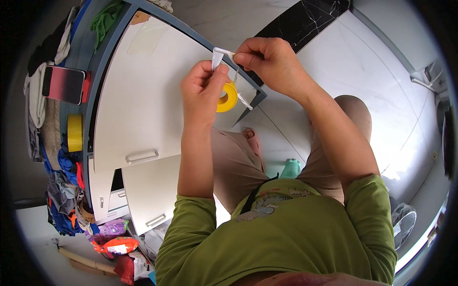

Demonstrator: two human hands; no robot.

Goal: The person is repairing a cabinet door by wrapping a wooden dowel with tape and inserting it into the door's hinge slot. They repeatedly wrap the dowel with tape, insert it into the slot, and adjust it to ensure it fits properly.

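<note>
My left hand (pixel 200 90) is closed on a white strip (pixel 217 56), thumb pressed near its folded upright part. A yellow ring-shaped tape roll (pixel 229 100) is just below and behind that thumb; whether my fingers grip it is hidden. My right hand (pixel 269 64), higher and to the right, pinches the other end of the strip between thumb and forefinger. A thinner, crumpled white length dangles past the roll toward the lower right. Both hands are over the corner of a white cabinet panel (pixel 138 95) with a metal handle.
On the left, a blue-grey ledge holds a phone (pixel 63 83), a wide yellow roll (pixel 75 131), a green cloth (pixel 106 21) and piled clothes (pixel 67 200). A lower drawer front (pixel 148 195) is below. Pale tiled floor (pixel 381 86) with a black marble band (pixel 305 21) surrounds my legs.
</note>
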